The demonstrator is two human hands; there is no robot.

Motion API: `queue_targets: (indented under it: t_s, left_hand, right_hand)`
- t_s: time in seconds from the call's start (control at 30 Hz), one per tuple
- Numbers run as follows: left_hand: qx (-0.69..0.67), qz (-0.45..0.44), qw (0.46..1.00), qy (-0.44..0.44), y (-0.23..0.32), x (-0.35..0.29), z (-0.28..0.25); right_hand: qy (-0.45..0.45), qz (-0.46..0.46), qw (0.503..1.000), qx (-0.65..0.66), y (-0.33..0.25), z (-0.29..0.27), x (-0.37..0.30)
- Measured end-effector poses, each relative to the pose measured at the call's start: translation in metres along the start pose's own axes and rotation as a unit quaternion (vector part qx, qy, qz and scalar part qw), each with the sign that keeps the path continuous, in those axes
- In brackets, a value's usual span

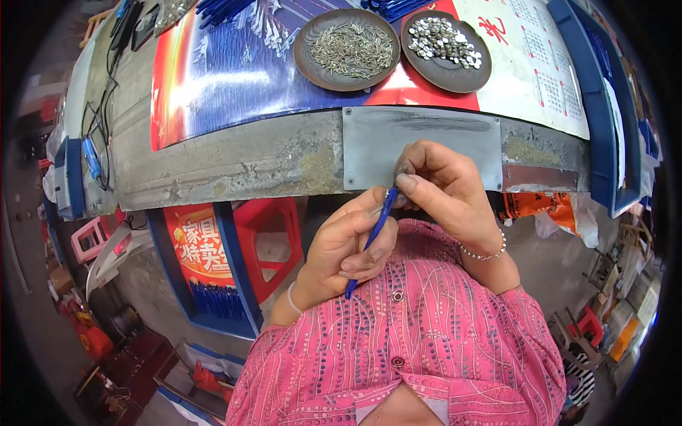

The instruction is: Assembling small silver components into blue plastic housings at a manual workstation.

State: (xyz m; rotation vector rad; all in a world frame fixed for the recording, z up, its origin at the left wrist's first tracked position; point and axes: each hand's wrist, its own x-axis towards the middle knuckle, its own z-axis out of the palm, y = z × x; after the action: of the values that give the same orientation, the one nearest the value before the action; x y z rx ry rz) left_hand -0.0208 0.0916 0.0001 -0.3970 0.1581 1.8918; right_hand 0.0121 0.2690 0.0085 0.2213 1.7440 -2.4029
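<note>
My left hand (348, 245) is closed around a slim blue pen-shaped piece (375, 231), held slantwise before my chest near the table's front edge. Its lower end sticks out below the fingers. At its upper end, thumb and forefinger of my right hand (447, 184) are pinched together. Whatever small part lies between those fingertips is hidden. Beyond the hands, a brown dish (305, 53) holds many thin metal pins or springs. Beside it on the right, a second brown dish (463, 84) carries small shiny silver discs.
A grey metal plate (426, 142) is fixed at the table's front edge. A printed poster (241, 92) covers the table behind it. Blue trays stand at the right (600, 106) and lower left (252, 312), the latter with blue pieces (217, 302). A red stool (273, 241) is underneath.
</note>
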Motion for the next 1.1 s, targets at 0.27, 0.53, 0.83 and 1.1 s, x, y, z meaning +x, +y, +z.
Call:
queue_targets:
  t_s: [0.27, 0.53, 0.83, 1.1]
  left_hand:
    - [0.035, -0.026, 0.999, -0.011, 0.0, 0.001, -0.004]
    - [0.01, -0.002, 1.0, -0.007, 0.004, 0.005, -0.003]
    - [0.116, 0.077, 0.99, 0.009, -0.005, 0.011, 0.012]
    - [0.48, 0.337, 0.807, 0.064, -0.039, 0.025, 0.007]
  right_hand:
    - [-0.026, -0.064, 0.988, -0.139, 0.004, -0.01, 0.001]
    - [0.024, -0.015, 0.999, -0.03, 0.005, -0.009, 0.0]
    - [0.073, -0.078, 0.991, -0.085, 0.01, -0.012, -0.015]
    - [0.148, -0.265, 0.909, -0.286, 0.018, 0.002, -0.013]
